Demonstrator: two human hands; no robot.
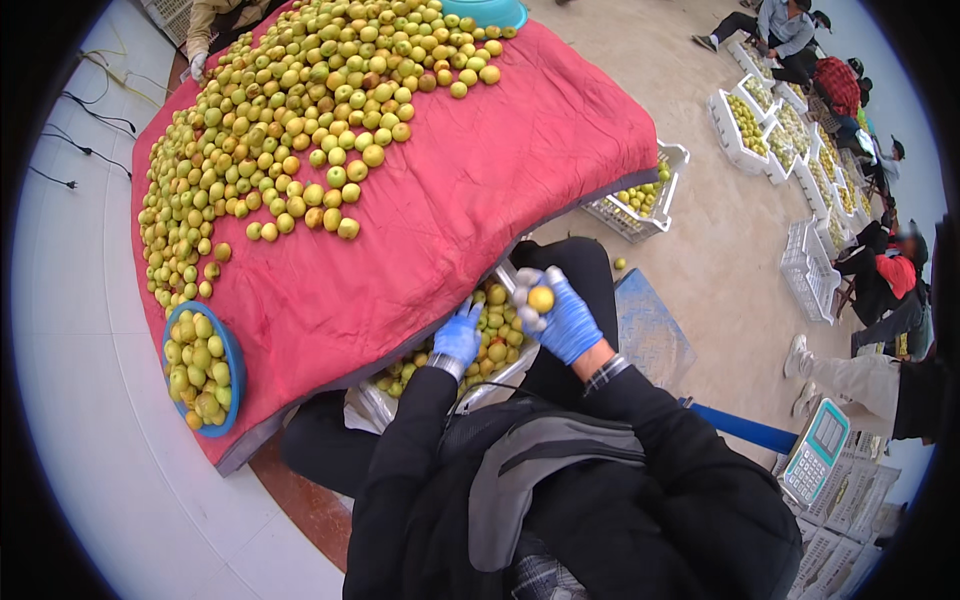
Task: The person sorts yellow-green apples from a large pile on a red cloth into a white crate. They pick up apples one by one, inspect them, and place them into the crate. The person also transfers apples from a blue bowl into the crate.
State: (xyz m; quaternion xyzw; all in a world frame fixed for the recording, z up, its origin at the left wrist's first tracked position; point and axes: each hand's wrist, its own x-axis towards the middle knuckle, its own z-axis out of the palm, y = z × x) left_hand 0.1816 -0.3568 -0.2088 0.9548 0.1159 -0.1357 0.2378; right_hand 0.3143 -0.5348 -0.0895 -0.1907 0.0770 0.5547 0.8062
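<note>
My right hand (pixel 564 319), in a blue glove with pale fingertips, holds one small yellow fruit (pixel 541 299) above the right side of a white crate (pixel 480 394) between my legs. My left hand (pixel 459 336), gloved the same way, lies palm down over the crate with its fingers spread a little. Beneath it are many yellow-green fruits (pixel 495 337), some with brown patches; its palm is hidden. The table's red padded cloth (pixel 420 225) overhangs the crate's far side. A large heap of similar fruits (pixel 300 112) covers the cloth's far and left parts.
A blue basin of fruits (pixel 199 367) sits at the table's left edge, a turquoise basin (pixel 487 11) at the far end. Another person's gloved hand (pixel 198 66) is by the heap. On the right are a fruit crate (pixel 637 199), a metal floor plate (pixel 649 322) and a scale display (pixel 814 454).
</note>
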